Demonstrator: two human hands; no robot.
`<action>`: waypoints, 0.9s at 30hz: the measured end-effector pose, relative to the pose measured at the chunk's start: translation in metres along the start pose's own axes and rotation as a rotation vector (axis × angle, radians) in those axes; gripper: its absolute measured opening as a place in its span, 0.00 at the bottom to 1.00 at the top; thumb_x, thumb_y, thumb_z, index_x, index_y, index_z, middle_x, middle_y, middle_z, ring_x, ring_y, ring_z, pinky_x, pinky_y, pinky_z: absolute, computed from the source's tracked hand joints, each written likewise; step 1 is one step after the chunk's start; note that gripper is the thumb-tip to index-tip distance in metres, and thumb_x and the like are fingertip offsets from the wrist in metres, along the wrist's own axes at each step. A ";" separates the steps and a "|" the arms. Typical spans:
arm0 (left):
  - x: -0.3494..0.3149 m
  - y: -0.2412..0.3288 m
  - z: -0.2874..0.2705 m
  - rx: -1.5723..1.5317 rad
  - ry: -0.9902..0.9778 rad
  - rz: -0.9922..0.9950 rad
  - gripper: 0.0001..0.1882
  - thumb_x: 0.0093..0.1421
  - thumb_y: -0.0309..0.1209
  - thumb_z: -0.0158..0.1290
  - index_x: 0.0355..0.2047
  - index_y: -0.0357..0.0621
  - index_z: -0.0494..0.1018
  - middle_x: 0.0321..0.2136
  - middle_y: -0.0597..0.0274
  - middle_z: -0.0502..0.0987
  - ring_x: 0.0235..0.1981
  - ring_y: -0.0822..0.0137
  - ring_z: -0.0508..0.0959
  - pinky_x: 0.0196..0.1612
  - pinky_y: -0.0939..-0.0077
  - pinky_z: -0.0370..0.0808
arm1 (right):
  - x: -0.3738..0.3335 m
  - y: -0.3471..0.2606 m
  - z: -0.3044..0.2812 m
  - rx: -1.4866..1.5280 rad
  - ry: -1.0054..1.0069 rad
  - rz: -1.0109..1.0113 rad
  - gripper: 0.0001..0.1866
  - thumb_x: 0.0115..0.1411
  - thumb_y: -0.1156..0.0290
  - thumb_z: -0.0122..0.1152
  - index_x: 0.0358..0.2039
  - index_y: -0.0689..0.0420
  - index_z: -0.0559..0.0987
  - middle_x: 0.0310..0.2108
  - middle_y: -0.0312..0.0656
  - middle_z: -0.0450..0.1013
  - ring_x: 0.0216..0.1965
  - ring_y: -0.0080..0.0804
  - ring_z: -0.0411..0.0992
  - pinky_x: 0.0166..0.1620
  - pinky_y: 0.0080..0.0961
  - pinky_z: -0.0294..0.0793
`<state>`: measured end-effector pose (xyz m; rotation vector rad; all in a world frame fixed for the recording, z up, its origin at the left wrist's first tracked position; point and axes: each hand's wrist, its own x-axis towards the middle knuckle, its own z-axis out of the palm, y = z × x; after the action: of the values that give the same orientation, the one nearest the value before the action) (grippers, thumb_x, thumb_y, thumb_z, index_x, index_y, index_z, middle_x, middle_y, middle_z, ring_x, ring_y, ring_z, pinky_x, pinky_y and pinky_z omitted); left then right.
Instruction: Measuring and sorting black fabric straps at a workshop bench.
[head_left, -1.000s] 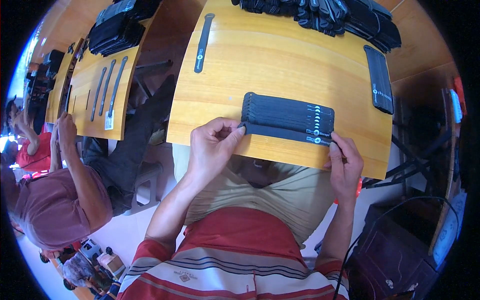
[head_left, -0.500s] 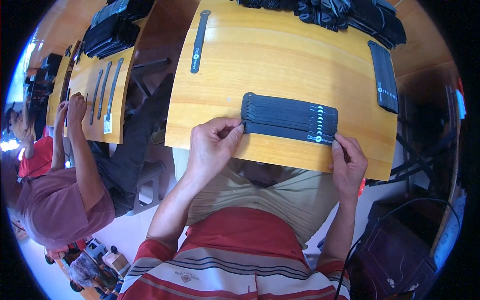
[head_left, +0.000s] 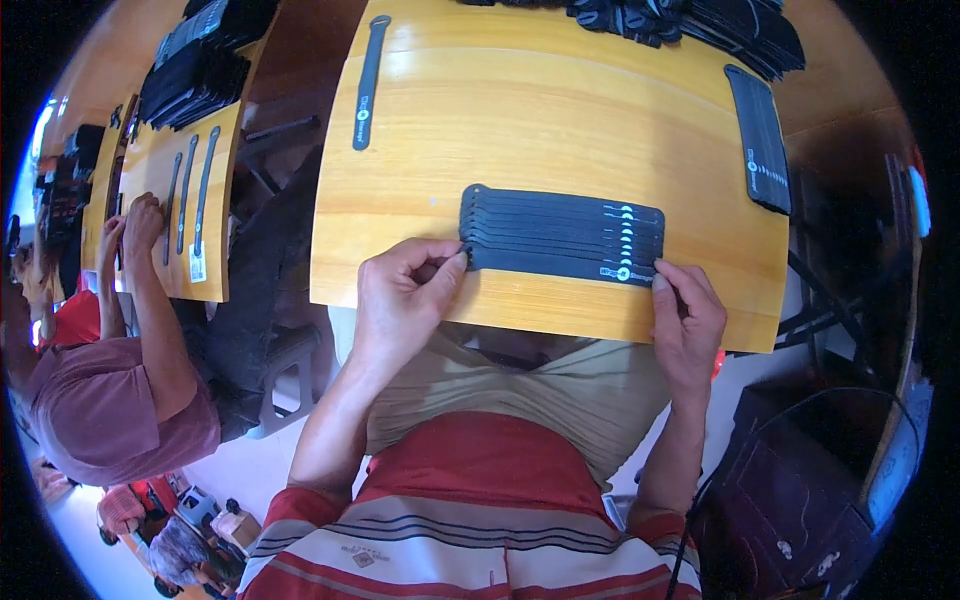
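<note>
A row of flat black straps lies overlapped like shingles near the table's front edge, white printed marks lined up toward their right ends. At the lower left corner of the row, my left hand pinches the end of the front strap between thumb and fingers. My right hand is closed at that same strap's right end, thumb and index finger gripping its tip. The strap lies stretched straight between both hands, against the row.
One single strap lies at the table's far left. A fanned stack of straps sits along the right edge. Dark bundled straps are heaped at the back. To the left, a co-worker works at another table with straps.
The whole view has shifted slightly, so the table appears further left. Both hands keep their hold at the two ends of the front strap, with little movement against the row.
</note>
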<state>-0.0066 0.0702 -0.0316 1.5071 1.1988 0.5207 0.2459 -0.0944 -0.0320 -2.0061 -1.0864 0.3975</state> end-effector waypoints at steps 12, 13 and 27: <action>-0.001 0.006 0.002 0.062 0.025 -0.047 0.07 0.64 0.24 0.61 0.39 0.32 0.82 0.20 0.68 0.78 0.20 0.82 0.72 0.24 0.84 0.69 | 0.003 0.001 0.001 0.067 0.003 0.019 0.08 0.62 0.80 0.61 0.41 0.66 0.82 0.29 0.47 0.75 0.29 0.35 0.75 0.34 0.28 0.73; -0.001 0.006 0.002 0.064 0.022 -0.046 0.07 0.64 0.24 0.61 0.39 0.32 0.82 0.20 0.68 0.78 0.20 0.82 0.72 0.24 0.84 0.69 | 0.003 0.000 0.001 0.066 -0.001 0.037 0.08 0.62 0.80 0.62 0.41 0.66 0.82 0.29 0.47 0.75 0.29 0.35 0.75 0.34 0.29 0.74; -0.001 -0.001 0.000 0.061 0.028 -0.016 0.06 0.63 0.24 0.62 0.38 0.32 0.82 0.21 0.71 0.76 0.21 0.84 0.69 0.24 0.86 0.66 | 0.008 -0.005 -0.001 0.031 -0.023 0.070 0.07 0.61 0.79 0.62 0.40 0.66 0.82 0.30 0.47 0.77 0.29 0.35 0.76 0.34 0.29 0.75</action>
<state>-0.0072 0.0694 -0.0321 1.5443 1.2577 0.5001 0.2483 -0.0870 -0.0262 -2.0205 -1.0199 0.4724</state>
